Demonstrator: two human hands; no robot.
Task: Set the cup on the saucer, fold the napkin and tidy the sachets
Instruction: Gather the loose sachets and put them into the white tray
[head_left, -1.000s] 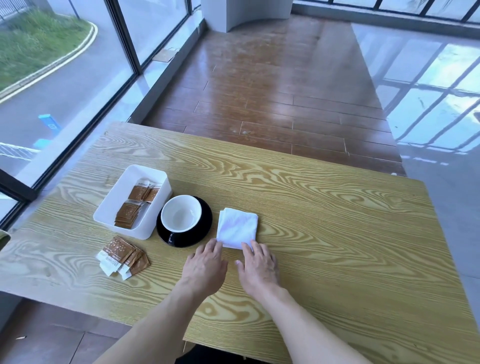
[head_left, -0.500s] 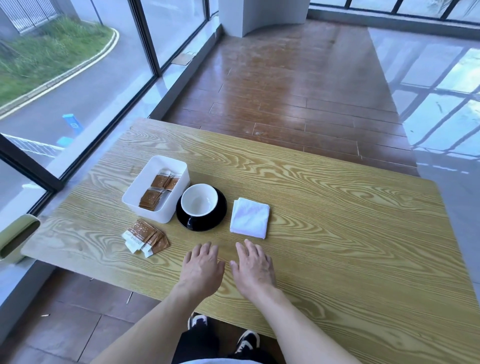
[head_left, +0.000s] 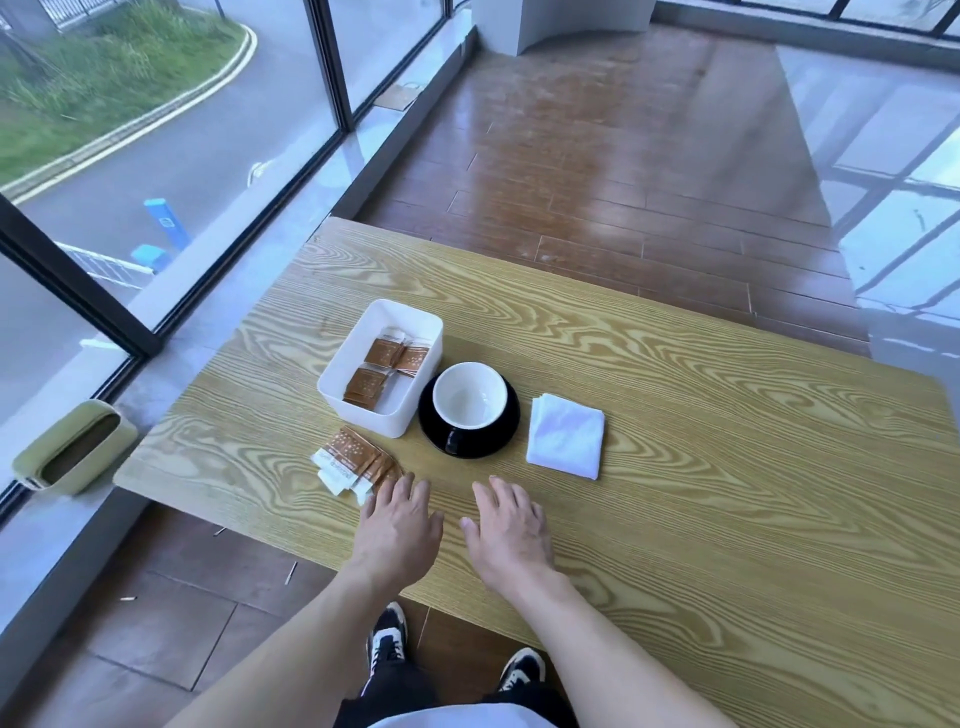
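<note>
While both my hands lie flat and open on the surface (head_left: 727, 467), my left hand (head_left: 397, 530) touches the loose sachets (head_left: 353, 462); my right hand (head_left: 511, 535) rests apart. Cup (head_left: 470, 397) sits on saucer (head_left: 467, 447), folded napkin (head_left: 566, 435) beside it.

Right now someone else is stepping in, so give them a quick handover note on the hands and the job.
Left hand open, fingertips at the loose sachets by the table's near edge.
Right hand open, flat on the table, holding nothing.
Done: cup sits on the black saucer; napkin lies folded right of it.
Left: move the loose sachets into the white tray, which already holds some.
</note>
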